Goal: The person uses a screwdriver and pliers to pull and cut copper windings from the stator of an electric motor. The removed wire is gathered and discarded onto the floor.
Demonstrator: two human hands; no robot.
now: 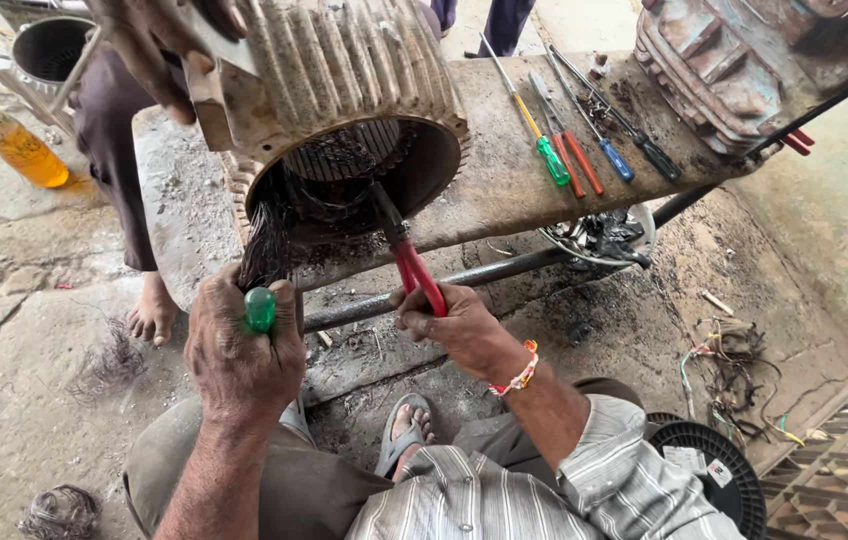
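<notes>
stator: finned motor housing [344,70] tipped on the bench [514,170], bore facing the wearer.
left hand [242,345]: fisted on green-handled tool [260,308], below the bore by the dark wire bundle [266,235].
right hand [454,320]: clamped on red-handled pliers [409,255], nose inside the bore.
tip: pull straight along the slots; another person's hand [149,45] steadies the housing top.

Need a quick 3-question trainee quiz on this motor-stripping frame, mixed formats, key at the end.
1. True or false: the right hand holds red-handled pliers that reach into the ribbed motor housing.
2. What colour is the tool handle gripped in the left hand?
3. Where do the spare screwdrivers lie? A) on the ground B) on the bench beside the housing C) in the metal bowl

Key: 1 true; 2 green; 3 B
</notes>
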